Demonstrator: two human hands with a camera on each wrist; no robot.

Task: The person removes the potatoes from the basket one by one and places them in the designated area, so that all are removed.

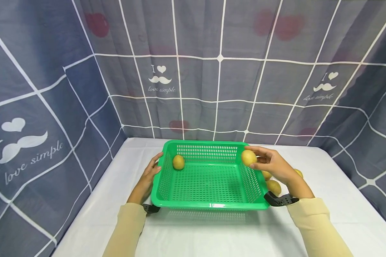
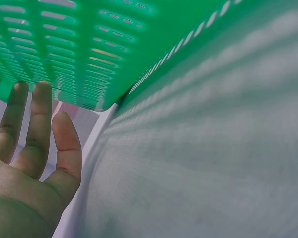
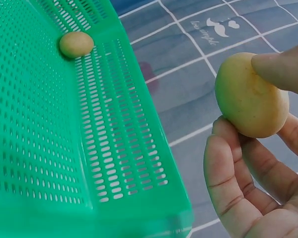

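A green perforated plastic basket [image 1: 209,205] stands on the white-covered table. One yellow, egg-shaped fruit [image 1: 178,162] lies in its far left corner. The left hand [image 1: 147,179] is at the basket's left side, fingers against the rim; in the left wrist view the fingers [image 2: 38,124] are extended and only slightly bent, tips by the slotted wall. Over the basket's right rim, the right hand [image 1: 275,166] holds another yellow fruit [image 3: 251,94] between thumb and fingertips.
Several similar yellow fruits [image 1: 273,187] lie on the table right of the basket, partly hidden by the right hand and rim. The white tablecloth [image 1: 206,237] reaches in front of the basket. A grey checked curtain [image 1: 196,78] encloses the back and sides.
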